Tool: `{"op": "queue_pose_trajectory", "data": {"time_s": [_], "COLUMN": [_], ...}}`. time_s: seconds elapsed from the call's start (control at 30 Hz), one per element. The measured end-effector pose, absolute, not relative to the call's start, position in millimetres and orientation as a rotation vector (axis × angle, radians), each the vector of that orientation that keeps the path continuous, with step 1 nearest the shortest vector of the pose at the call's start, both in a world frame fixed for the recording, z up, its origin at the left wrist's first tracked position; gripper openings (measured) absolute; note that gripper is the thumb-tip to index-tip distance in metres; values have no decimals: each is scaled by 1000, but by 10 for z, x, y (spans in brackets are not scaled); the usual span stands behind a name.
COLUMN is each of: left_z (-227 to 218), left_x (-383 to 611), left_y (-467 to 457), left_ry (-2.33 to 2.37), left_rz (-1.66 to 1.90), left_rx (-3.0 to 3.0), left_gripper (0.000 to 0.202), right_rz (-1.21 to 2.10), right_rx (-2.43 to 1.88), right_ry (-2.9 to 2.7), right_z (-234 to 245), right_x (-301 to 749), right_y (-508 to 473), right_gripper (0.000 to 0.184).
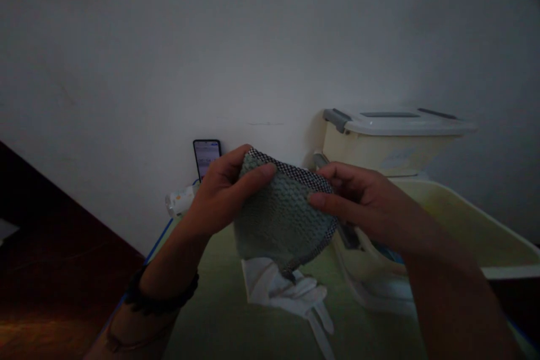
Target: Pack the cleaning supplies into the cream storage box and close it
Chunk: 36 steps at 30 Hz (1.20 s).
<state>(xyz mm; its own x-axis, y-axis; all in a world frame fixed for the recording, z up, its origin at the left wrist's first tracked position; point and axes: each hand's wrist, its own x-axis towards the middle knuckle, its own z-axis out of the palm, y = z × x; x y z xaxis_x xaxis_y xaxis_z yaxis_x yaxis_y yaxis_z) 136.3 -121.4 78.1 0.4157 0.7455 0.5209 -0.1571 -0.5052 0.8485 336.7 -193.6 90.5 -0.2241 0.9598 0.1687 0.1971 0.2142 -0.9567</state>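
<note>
1. Your left hand (223,194) pinches the cloth (278,219) near its upper left corner, thumb on the front face, fingers largely hidden behind.
2. Your right hand (365,197) grips the upper right side the same way, thumb on the textured face beside the checked border (297,173).
3. You have the cloth raised over the table (211,298), its lower tip in front of a white glove (274,289); whether they touch, you cannot tell.
4. Expect it to handle as light, soft and floppy, unlikely to break; the nubbly weave should resist slipping.
5. The bordered corners look like your best hold, since the edging is probably firmer than the middle.
</note>
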Motion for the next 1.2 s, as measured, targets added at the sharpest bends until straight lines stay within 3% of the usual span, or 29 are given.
{"op": "queue_pose_trajectory", "data": {"time_s": [0.47,0.8,1.2], "left_z": [859,901,895], "left_x": [1322,1241,1248], "left_y": [-1263,-1202,-1162], "left_ry": [597,644,619], "left_rz": [1076,1099,1175], "left_rx": [1941,1756,1839], "left_gripper": [14,14,11], "right_rz": [890,422,546], "right_rx": [-1118,-1405,-1267], "right_ry": [-1570,-1675,-1519], "right_z": [816,908,880], "right_x": [3207,3225,3254], "right_y": [-1888,-1964,-1897], "right_gripper": [16,27,19]}}
